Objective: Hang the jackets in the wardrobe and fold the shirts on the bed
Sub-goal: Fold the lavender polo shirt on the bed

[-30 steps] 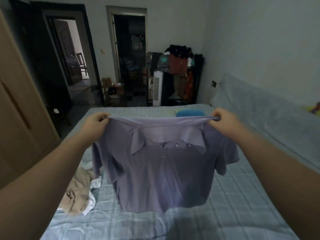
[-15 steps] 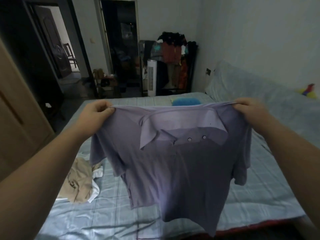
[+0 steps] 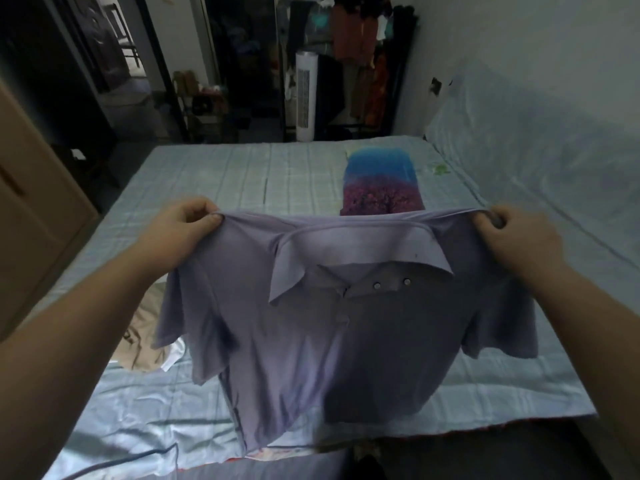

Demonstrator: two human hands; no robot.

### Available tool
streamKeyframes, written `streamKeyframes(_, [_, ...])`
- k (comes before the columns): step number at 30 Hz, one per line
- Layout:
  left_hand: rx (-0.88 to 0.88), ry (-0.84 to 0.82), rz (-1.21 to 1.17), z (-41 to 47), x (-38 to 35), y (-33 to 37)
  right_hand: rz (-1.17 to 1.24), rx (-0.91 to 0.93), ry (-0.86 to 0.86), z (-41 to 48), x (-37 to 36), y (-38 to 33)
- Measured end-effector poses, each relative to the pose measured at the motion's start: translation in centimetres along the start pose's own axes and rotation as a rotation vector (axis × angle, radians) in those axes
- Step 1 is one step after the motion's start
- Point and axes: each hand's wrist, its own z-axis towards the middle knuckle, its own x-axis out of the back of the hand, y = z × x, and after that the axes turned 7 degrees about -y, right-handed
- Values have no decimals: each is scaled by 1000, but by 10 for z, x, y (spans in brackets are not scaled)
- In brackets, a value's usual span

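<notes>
Pale blue checked sheet covers the bed (image 3: 207, 174), which fills most of the view. Tan wardrobe (image 3: 34, 209) panel at the far left edge.

Lilac polo (image 3: 311, 348) hangs in the air over the near half of the bed. It is spread wide, front toward me, collar on top, hem down by the bed's near edge. Cannot tell whether the hem touches the sheet.

Rack (image 3: 363, 64) of dark and orange clothes stands against the far wall, beyond the bed.

Folded shirt (image 3: 381, 185) with a blue-and-purple print lies flat on the bed beyond the polo, right of centre. Its near end is hidden behind the polo's shoulder line.

Beige garment (image 3: 145, 334) lies crumpled on the bed at left, partly behind the polo's sleeve.

White tower fan (image 3: 305, 95) is upright just left of the rack.

Left hand (image 3: 180, 226) pinches one shoulder of the polo, fingers curled. Right hand (image 3: 512, 237) grips the other shoulder the same way. Hands well apart, roughly level, fabric stretched between them.

Two small buttons (image 3: 377, 286) sit on the placket under the collar.
</notes>
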Motion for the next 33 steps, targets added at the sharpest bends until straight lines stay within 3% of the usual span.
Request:
streamKeyframes(5, [153, -23, 235, 81, -55, -54, 98, -57, -201, 82, -90, 32])
streamKeyframes(12, [441, 6, 298, 199, -135, -154, 203, -44, -446, 193, -247, 69])
streamKeyframes(24, [621, -41, 338, 357, -248, -386, 113, -117, -507, 290, -527, 107])
streamKeyframes(29, [657, -94, 467, 391, -290, -469, 22, -142, -455, 305, -607, 113])
streamKeyframes(33, [685, -117, 595, 404, -315, -510, -24, -165, -529, 315, -648, 115])
